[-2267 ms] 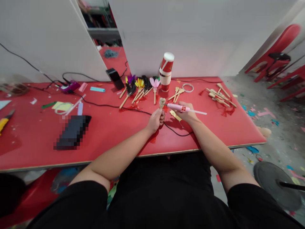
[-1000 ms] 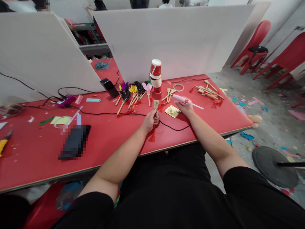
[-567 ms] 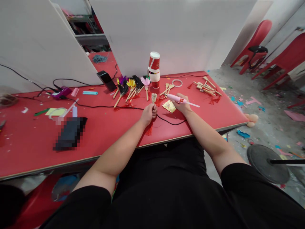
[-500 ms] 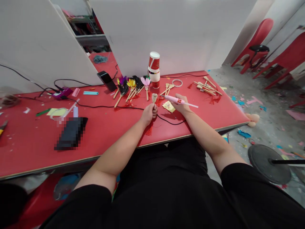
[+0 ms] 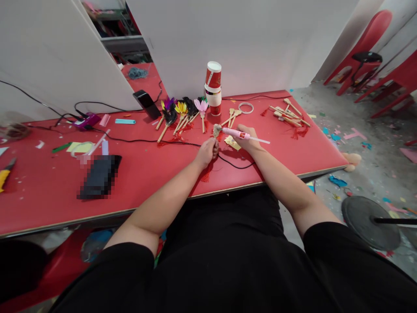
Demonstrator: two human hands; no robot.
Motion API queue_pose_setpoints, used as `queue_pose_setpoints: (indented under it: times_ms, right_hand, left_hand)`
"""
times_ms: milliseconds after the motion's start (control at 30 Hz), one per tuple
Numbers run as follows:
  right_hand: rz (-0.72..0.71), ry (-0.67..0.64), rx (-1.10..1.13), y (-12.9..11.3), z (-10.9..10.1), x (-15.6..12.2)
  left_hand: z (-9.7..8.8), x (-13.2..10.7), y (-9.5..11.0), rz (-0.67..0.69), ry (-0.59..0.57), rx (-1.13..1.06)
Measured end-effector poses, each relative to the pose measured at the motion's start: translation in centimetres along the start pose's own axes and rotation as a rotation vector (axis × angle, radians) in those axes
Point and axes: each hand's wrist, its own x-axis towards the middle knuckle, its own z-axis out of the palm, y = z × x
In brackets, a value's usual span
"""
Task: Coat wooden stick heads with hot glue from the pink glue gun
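Closed around the handle of a small stick with a pale, lumpy head [image 5: 216,130] is my left hand [image 5: 207,152]; a red tassel [image 5: 206,174] hangs below it. My right hand [image 5: 248,138] grips a pink hot glue gun [image 5: 235,133], with a clear glue stick [image 5: 260,140] poking out of its back. The gun's nozzle is at the stick's pale head; whether they touch I cannot tell. A crumpled yellowish paper [image 5: 232,142] lies beneath the gun. Just beyond are two bare wooden sticks [image 5: 233,115].
Finished-looking petal and feather sticks [image 5: 181,110] lie behind my left hand, near stacked paper cups [image 5: 213,82]. More tasselled sticks [image 5: 288,116] lie right, beside a tape ring [image 5: 246,108]. A black cable [image 5: 143,139] crosses the red table. A dark pixelated object [image 5: 100,176] and a yellow cutter [image 5: 5,176] lie left.
The glue gun's nozzle has come closer to the pale head of the stick, which is now tilted slightly right. The whole view has shifted a little.
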Motion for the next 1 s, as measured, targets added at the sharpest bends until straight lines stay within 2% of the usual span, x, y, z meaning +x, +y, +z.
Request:
queue_pose_setpoints:
  times_ms: [333,500,633,833,1000]
  right_hand:
    - [-0.021,-0.024,0.059,-1.1,-1.1,-0.9]
    - [-0.049,0.012,0.075,-1.3,-0.8,-0.9]
    - [-0.056,-0.015,0.055,-1.3,-0.5,-0.9]
    - [-0.003,-0.047,-0.011,-1.7,-0.2,-0.6]
    - [0.063,-0.093,-0.027,-2.3,-0.1,-0.1]
  left_hand:
    - [0.3,-0.3,0.2,0.006,0.038,-0.022]
    - [0.2,-0.4,0.2,0.009,0.031,-0.013]
    - [0.3,-0.5,0.2,0.001,0.025,-0.002]
    - [0.4,-0.3,0.0,0.009,0.044,-0.007]
    - [0.4,0.0,-0.5,0.083,0.078,0.044]
